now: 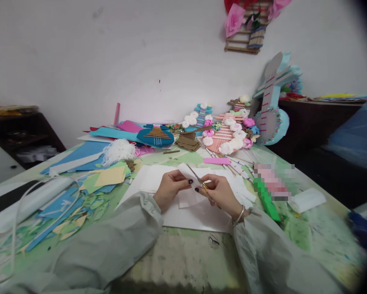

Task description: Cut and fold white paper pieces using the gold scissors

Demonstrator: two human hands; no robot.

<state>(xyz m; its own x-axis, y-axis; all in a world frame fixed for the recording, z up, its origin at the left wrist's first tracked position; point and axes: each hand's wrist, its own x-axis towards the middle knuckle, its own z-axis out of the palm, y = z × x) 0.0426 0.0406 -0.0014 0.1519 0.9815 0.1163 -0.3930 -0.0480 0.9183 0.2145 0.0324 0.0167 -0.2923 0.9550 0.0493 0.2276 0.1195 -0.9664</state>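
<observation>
My left hand [171,188] pinches a small piece of white paper [187,173] between thumb and fingers. In my right hand [221,192] is a pair of scissors [198,176] with gold-coloured handles, its blades pointing up and left at the paper's edge. The handles are partly hidden by my fingers. Both hands are close together above white sheets [198,218] spread on the table, and another small white piece lies under them.
Left are leaf-shaped paper scraps [94,206], a white yarn heap [120,151] and yellow paper [111,176]. Behind stand decorated stick crafts [229,130] and a blue instrument-shaped craft [155,135]. Right are a green packet [268,204], partly pixelated, and a white roll [307,201].
</observation>
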